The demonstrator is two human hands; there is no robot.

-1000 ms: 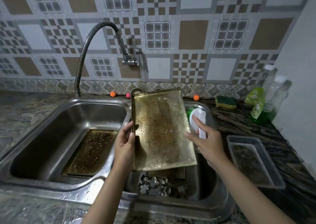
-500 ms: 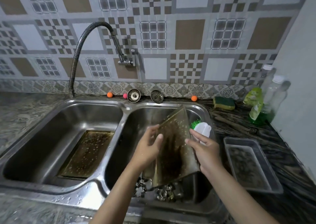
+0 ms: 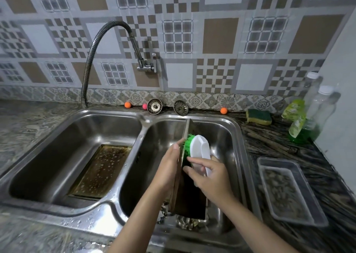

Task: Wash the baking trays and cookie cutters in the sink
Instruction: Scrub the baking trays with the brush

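Note:
A greasy baking tray stands on edge in the right basin of the double sink, almost edge-on to me. My left hand holds its left face, fingers along the top rim. My right hand grips a white scrubbing brush whose green bristles press against the tray's right face. Cookie cutters lie at the basin bottom, mostly hidden under the tray. A second dirty tray lies flat in the left basin.
A third tray rests on the dark counter to the right. Sponge, green soap bottles and a clear bottle stand at back right. Two sink strainers and small orange balls line the back ledge. The hose tap arches over the left basin.
The tray turned from facing me down into the right basin and now stands edge-on. My right hand brought the brush onto its right face; my left hand shifted to the left face.

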